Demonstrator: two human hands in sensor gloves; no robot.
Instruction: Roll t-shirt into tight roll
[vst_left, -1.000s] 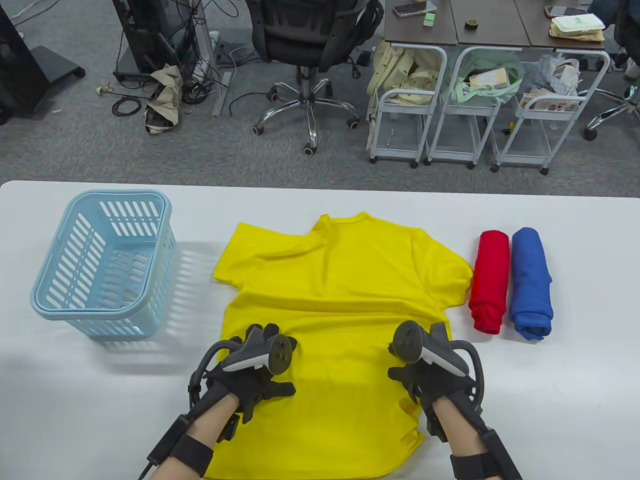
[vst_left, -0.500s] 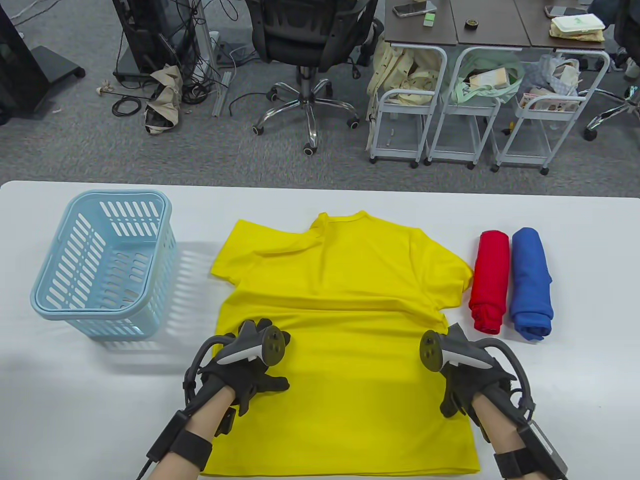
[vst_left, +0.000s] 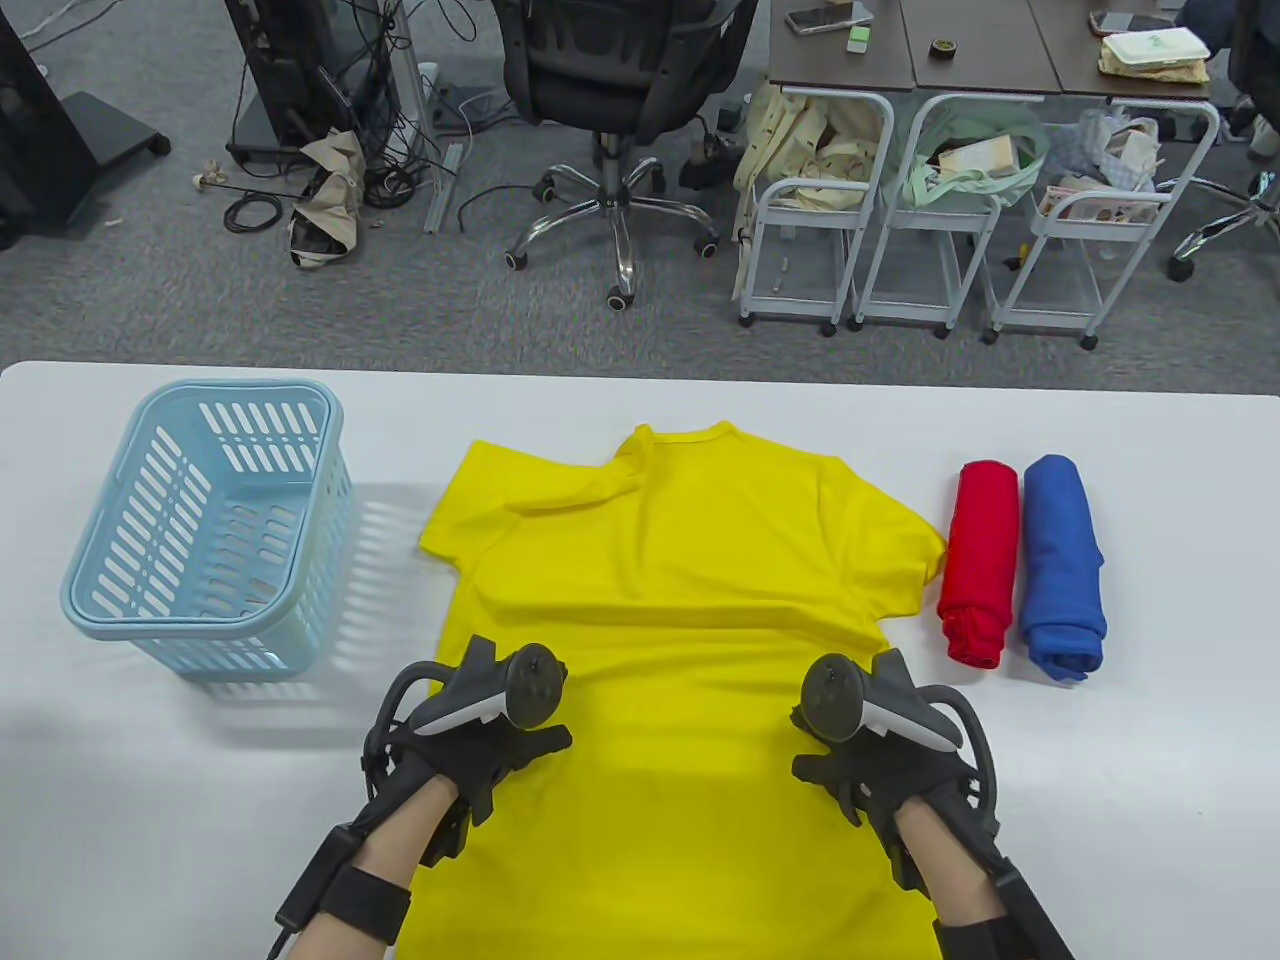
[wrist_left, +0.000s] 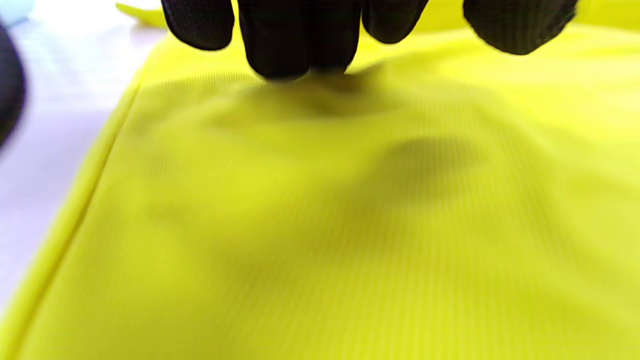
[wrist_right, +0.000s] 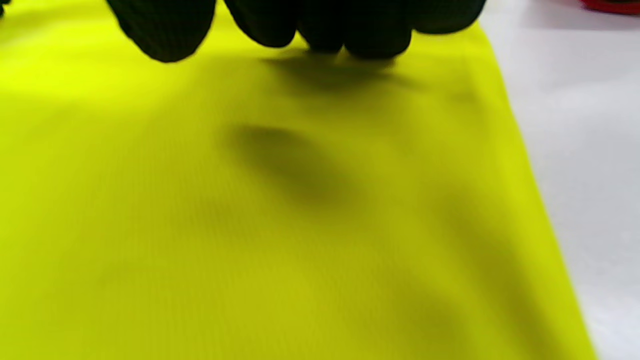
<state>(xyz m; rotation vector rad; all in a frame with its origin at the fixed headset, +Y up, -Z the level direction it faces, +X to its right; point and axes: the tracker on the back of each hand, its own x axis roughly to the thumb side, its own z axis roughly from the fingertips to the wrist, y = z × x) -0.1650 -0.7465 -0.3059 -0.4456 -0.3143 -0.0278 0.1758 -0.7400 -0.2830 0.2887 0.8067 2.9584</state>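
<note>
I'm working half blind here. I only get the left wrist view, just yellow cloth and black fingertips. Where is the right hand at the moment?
Observer: The right hand lies on the yellow shirt near its right edge, level with the left hand near the left edge.
Operator: Is any part of the shirt rolled up?
Observer: No. It lies spread flat on the table, with the collar at the far side and both sleeves out.
Operator: Is anything lying beside it?
Observer: A red roll and a blue roll lie side by side to its right, and a light blue basket stands to its left.
</note>
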